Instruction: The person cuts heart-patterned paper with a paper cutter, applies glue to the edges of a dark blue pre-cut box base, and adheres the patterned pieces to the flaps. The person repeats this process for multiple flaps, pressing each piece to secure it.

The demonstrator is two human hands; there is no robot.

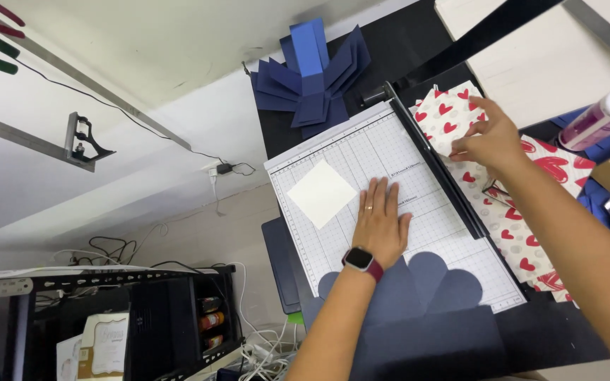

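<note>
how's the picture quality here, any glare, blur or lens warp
Head view: even, bright light, soft shadows under the left hand; no harsh glare on the gridded cutting board; the heart-print paper by the right hand stays sharp; wide-angle warp bends the table edges and tilts the room, and the right forearm looms large at the frame edge.

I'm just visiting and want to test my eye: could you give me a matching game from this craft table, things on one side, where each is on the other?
Things:
1. cream paper square
2. left hand
3. right hand
4. folded dark blue card

Places:
A. on the heart-patterned paper
B. flat on the cutter's grid
C. beyond the paper cutter
D. left part of the grid

Pairs: 1-D, 2-B, 3-A, 4-C
</note>
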